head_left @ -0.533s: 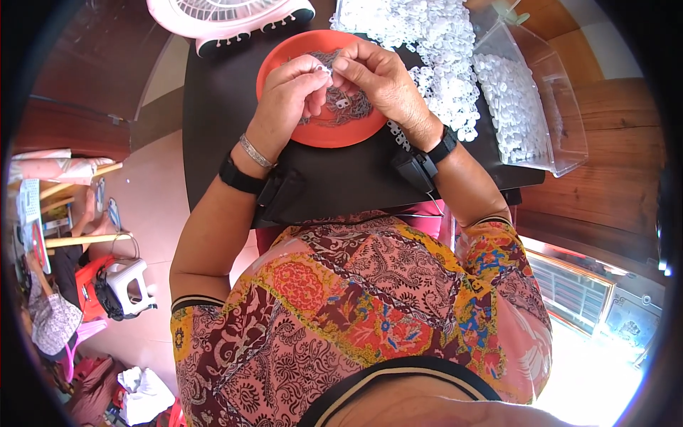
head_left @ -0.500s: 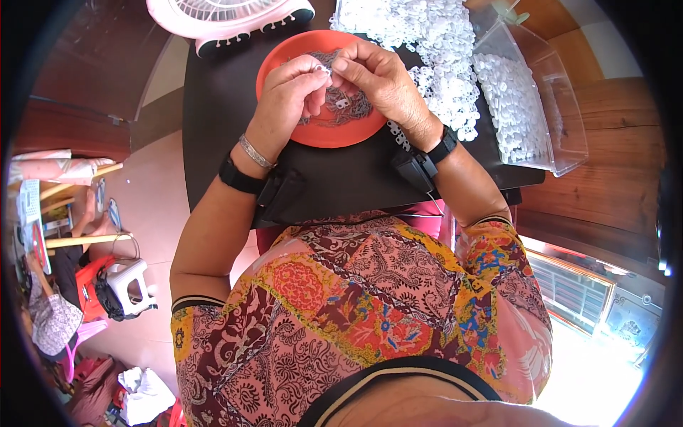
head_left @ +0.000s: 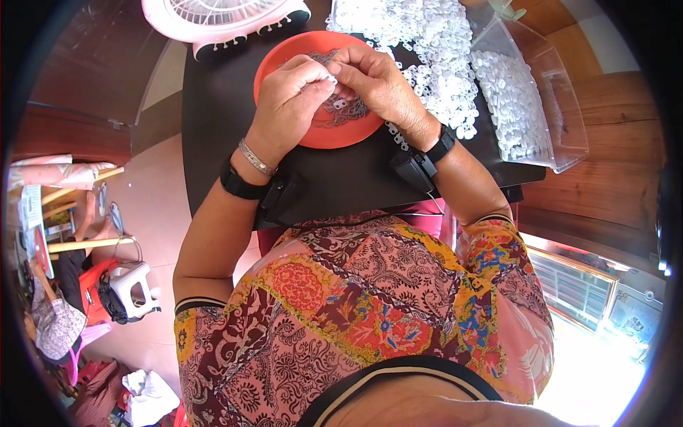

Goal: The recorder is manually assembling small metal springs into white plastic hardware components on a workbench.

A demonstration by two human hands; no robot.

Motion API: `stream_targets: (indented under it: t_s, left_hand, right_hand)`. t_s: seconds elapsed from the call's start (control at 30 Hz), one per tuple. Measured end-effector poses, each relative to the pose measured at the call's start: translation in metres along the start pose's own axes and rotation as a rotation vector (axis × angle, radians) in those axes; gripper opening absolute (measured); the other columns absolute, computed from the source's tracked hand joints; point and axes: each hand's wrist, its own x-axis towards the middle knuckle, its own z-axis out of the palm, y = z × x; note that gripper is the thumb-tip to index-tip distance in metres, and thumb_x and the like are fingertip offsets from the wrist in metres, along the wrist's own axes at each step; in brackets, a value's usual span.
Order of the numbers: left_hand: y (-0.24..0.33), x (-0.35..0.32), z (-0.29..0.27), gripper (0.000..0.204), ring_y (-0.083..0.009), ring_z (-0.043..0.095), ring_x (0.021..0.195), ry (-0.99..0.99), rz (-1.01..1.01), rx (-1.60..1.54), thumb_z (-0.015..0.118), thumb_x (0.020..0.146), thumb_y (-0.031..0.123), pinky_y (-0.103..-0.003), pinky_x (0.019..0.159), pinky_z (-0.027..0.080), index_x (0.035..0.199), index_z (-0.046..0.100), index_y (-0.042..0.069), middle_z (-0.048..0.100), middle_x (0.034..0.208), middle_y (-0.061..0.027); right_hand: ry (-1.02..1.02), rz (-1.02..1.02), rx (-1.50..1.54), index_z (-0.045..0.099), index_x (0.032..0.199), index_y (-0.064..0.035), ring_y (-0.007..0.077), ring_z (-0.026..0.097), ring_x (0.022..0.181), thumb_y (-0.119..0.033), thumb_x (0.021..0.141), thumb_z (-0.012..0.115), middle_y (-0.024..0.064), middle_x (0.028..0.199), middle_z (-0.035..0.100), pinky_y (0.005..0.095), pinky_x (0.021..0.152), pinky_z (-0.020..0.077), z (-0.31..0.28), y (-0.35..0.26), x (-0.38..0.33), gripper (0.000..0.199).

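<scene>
Over an orange plate (head_left: 334,135) on a black table (head_left: 213,107), my left hand (head_left: 288,107) and my right hand (head_left: 377,85) meet fingertip to fingertip. Between them they pinch a small white plastic piece (head_left: 331,80). A tangle of small grey metal springs (head_left: 348,110) lies in the plate under my right hand. Black straps with small devices sit on both wrists, and a silver bracelet on the left one.
A heap of white plastic pieces (head_left: 434,50) lies on the table behind the plate. A clear plastic box (head_left: 533,99) holding more of them stands at the right. A pink and white fan (head_left: 220,18) is at the back left. Stools and clutter sit on the floor at left.
</scene>
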Motion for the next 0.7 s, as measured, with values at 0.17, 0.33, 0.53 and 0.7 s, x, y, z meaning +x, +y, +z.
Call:
stream_targets:
  t_s: [0.17, 0.33, 0.53, 0.7]
  left_hand:
    - [0.0022, 0.0007, 0.0005, 0.012, -0.01, 0.053, 0.063, -0.005, -0.214, -0.231, 0.056, 0.084, 0.008, -0.023, 0.057, 0.042, 0.082, 0.061, -0.003, 0.057, 0.075, -0.0042]
    - [0.0033, 0.0007, -0.0016, 0.016, -0.0067, 0.048, 0.054, -0.005, -0.319, -0.308, 0.054, 0.086, 0.014, -0.02, 0.048, 0.037, 0.079, 0.06, 0.001, 0.053, 0.065, -0.0003]
    - [0.0045, 0.0014, -0.0038, 0.02, -0.006, 0.044, 0.05, -0.03, -0.431, -0.327, 0.049, 0.089, 0.018, -0.02, 0.045, 0.033, 0.079, 0.056, 0.003, 0.049, 0.061, 0.001]
    - [0.0018, 0.0005, -0.0017, 0.018, -0.0056, 0.042, 0.047, -0.021, -0.4, -0.346, 0.051, 0.088, 0.016, -0.02, 0.042, 0.032, 0.077, 0.056, 0.003, 0.049, 0.059, 0.001]
  right_hand:
    - [-0.009, -0.013, 0.022, 0.061, 0.093, 0.0003, 0.0058, 0.056, 0.071, -0.019, 0.093, 0.056, 0.001, 0.077, 0.061, 0.0208, 0.066, 0.0481, 0.0004, 0.0021, -0.0009, 0.02]
    - [0.014, -0.013, -0.051, 0.061, 0.093, -0.0011, 0.0059, 0.055, 0.069, -0.021, 0.094, 0.056, 0.0008, 0.076, 0.06, 0.0204, 0.065, 0.0473, -0.0012, -0.0009, -0.0009, 0.02]
    - [0.05, -0.03, 0.041, 0.06, 0.091, -0.0044, 0.0048, 0.053, 0.07, -0.023, 0.096, 0.052, -0.0008, 0.077, 0.06, 0.0201, 0.067, 0.0456, -0.0005, -0.0028, -0.0021, 0.021]
    - [0.047, -0.072, 0.005, 0.061, 0.088, -0.0019, 0.0054, 0.054, 0.07, -0.022, 0.093, 0.057, -0.0006, 0.073, 0.059, 0.0208, 0.065, 0.0459, 0.0003, -0.0019, -0.0013, 0.021]
